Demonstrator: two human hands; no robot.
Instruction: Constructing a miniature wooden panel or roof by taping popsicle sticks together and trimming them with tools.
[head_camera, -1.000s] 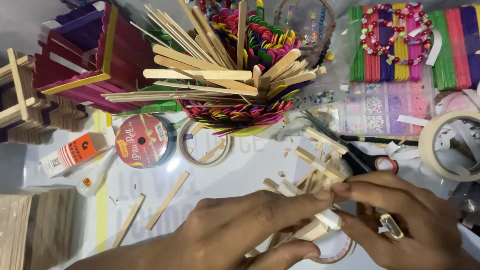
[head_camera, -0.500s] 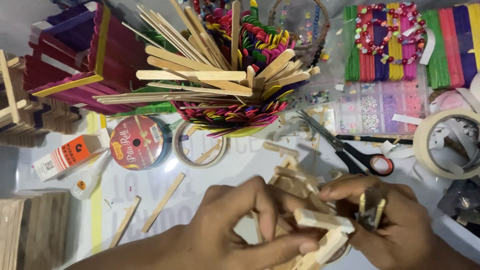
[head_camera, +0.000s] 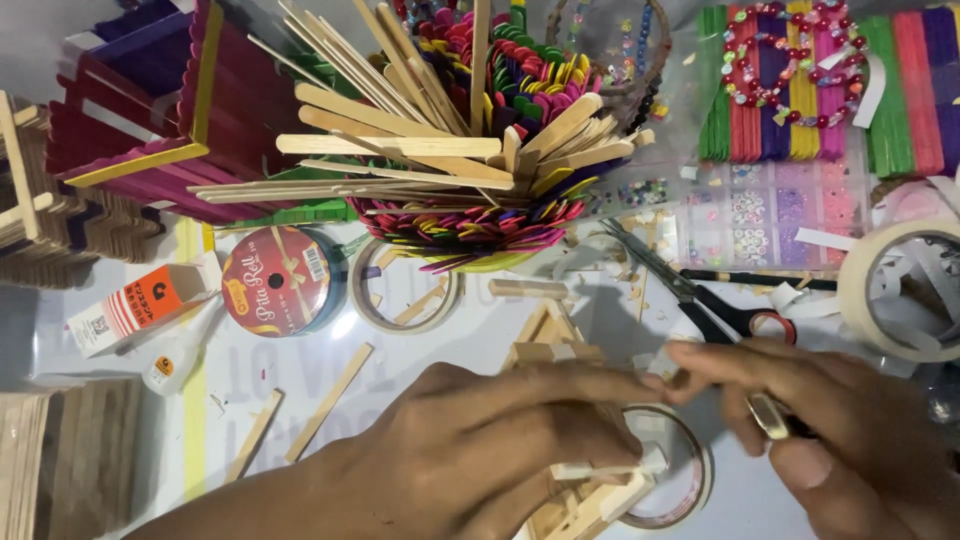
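Observation:
My left hand (head_camera: 480, 450) lies low in the middle, curled over a small structure of plain wooden sticks (head_camera: 548, 348). Part of the structure pokes out above my fingers and part below them. From the right, my right hand (head_camera: 830, 430) reaches in with its fingertips touching the left fingertips beside the structure. It grips a small shiny metal tool (head_camera: 768, 415) between thumb and fingers. Motion blur hides what kind of tool it is.
A cup of plain and coloured sticks (head_camera: 470, 170) stands at the top centre, with a red stick box (head_camera: 170, 110) to its left. Black-handled scissors (head_camera: 700, 300), a masking tape roll (head_camera: 900, 290), a red ribbon spool (head_camera: 280, 280), a glue bottle (head_camera: 180, 350), a clear tape ring (head_camera: 670, 480) and loose sticks (head_camera: 330, 400) lie around.
My left hand has slid right and closed over the stick structure. My right hand has stretched its fingers left to meet it, still holding the metal tool.

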